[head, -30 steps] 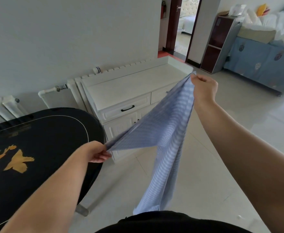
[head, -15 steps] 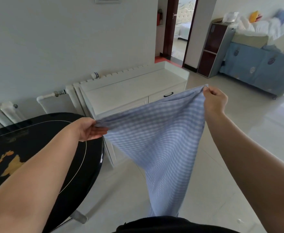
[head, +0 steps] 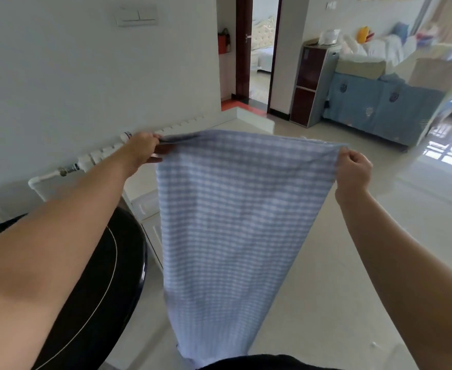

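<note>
While hanging flat, checked cloth (head: pixel 235 222) is gripped at both top corners. L hand (head: pixel 144 149) pinches one corner, R hand (head: pixel 353 170) clenches other.

The light blue and white checked cloth (head: pixel 235 222), a thin woven fabric, hangs spread out flat in the air and faces the camera. Its upper edge is stretched almost level, and the two top corners are bunched a little. The cloth becomes narrower toward the bottom. Its lower end goes out of sight behind dark clothing, so the full length cannot be told.
</note>
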A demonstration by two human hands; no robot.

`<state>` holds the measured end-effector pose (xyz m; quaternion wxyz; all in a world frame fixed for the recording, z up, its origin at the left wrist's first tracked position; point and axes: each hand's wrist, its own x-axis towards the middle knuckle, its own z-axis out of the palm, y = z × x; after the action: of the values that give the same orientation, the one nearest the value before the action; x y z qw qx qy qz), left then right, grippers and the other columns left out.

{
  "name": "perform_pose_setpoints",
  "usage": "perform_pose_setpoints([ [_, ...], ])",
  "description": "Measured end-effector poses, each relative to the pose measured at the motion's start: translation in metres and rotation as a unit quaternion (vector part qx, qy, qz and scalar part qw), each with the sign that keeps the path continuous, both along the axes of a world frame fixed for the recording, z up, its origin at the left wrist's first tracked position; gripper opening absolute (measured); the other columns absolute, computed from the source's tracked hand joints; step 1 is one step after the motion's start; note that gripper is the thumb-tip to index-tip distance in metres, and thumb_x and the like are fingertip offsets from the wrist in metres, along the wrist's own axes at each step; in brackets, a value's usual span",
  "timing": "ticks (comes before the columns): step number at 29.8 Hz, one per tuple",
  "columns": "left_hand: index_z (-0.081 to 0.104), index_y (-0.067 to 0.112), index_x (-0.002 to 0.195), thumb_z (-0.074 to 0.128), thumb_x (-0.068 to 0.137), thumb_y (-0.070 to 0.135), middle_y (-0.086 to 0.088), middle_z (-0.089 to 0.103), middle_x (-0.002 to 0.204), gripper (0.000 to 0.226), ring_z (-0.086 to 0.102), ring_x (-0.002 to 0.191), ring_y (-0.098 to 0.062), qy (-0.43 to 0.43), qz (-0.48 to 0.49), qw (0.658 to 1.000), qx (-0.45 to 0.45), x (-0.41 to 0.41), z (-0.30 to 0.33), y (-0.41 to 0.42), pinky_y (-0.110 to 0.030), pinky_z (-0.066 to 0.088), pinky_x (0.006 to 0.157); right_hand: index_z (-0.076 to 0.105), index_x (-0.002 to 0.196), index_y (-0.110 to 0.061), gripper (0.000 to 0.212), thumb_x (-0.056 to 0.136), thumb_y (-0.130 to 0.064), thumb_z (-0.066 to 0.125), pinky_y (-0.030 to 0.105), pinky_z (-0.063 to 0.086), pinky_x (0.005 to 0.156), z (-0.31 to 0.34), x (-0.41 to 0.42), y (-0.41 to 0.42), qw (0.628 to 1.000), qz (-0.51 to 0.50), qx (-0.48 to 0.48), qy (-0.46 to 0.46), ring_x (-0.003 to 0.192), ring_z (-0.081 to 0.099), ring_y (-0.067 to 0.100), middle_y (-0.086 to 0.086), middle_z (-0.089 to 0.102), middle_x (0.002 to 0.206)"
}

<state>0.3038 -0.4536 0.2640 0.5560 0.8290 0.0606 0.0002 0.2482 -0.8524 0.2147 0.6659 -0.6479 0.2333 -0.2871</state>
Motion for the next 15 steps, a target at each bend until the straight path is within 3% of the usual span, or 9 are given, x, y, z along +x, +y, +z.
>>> perform_pose_setpoints([
  [3, 0.066, 0.005, 0.103, 0.072, 0.074, 0.016, -0.014, 0.068, 0.098, 0.032, 0.062, 0.091, -0.026, -0.007, -0.118, 0.966, 0.232, 0.002, 0.001, 0.005, -0.038, 0.05, 0.082, 0.055, 0.068, -0.019, 0.028, 0.095, -0.021, 0.053, 0.02, 0.038, 0.052, -0.016, -0.007, -0.007, 1.0, 0.023, 0.01, 0.003, 0.059, 0.043, 0.007, -0.004, 0.048, 0.066],
  [5, 0.068, 0.005, 0.093, 0.075, 0.079, 0.013, -0.014, 0.065, 0.085, 0.017, 0.057, 0.08, -0.024, -0.071, -0.094, 0.946, 0.301, 0.003, -0.004, 0.003, -0.032, 0.042, 0.074, 0.055, 0.068, -0.018, 0.028, 0.095, -0.02, 0.054, 0.018, 0.037, 0.049, -0.019, -0.007, -0.008, 0.999, 0.028, 0.019, -0.003, 0.057, 0.042, 0.007, -0.004, 0.047, 0.065],
  [10, 0.071, 0.004, 0.09, 0.074, 0.081, 0.021, -0.015, 0.067, 0.081, 0.019, 0.06, 0.077, -0.026, -0.208, 0.056, 0.941, 0.262, 0.023, 0.005, 0.002, -0.035, 0.049, 0.073, 0.06, 0.071, -0.017, 0.024, 0.094, -0.02, 0.058, 0.02, 0.043, 0.054, 0.017, 0.008, -0.019, 0.998, 0.067, 0.012, -0.008, 0.06, 0.049, 0.009, -0.002, 0.054, 0.069],
  [13, 0.07, 0.013, 0.094, 0.058, 0.088, 0.017, -0.001, 0.067, 0.089, 0.014, 0.06, 0.084, -0.017, -0.317, 0.166, 0.923, 0.142, 0.017, 0.017, -0.019, -0.026, 0.047, 0.075, 0.058, 0.069, -0.02, 0.025, 0.093, -0.016, 0.057, 0.013, 0.042, 0.056, 0.055, 0.017, -0.024, 0.994, 0.021, -0.035, -0.098, 0.057, 0.046, 0.0, -0.006, 0.051, 0.068],
  [14, 0.069, 0.012, 0.093, 0.056, 0.087, 0.014, 0.001, 0.068, 0.089, 0.015, 0.061, 0.084, -0.015, -0.327, 0.159, 0.922, 0.137, 0.017, 0.015, -0.021, -0.025, 0.047, 0.075, 0.056, 0.067, -0.022, 0.027, 0.093, -0.015, 0.056, 0.013, 0.041, 0.058, 0.066, 0.019, -0.024, 0.991, 0.004, -0.072, -0.114, 0.057, 0.045, -0.002, -0.007, 0.05, 0.068],
  [15, 0.069, 0.01, 0.093, 0.055, 0.086, 0.009, -0.002, 0.069, 0.086, 0.017, 0.063, 0.08, -0.018, -0.3, 0.121, 0.927, 0.19, 0.019, 0.01, -0.019, -0.026, 0.049, 0.073, 0.056, 0.067, -0.021, 0.027, 0.093, -0.015, 0.056, 0.015, 0.042, 0.062, 0.071, 0.023, -0.024, 0.988, 0.007, -0.117, -0.102, 0.059, 0.045, -0.001, -0.006, 0.051, 0.069],
])
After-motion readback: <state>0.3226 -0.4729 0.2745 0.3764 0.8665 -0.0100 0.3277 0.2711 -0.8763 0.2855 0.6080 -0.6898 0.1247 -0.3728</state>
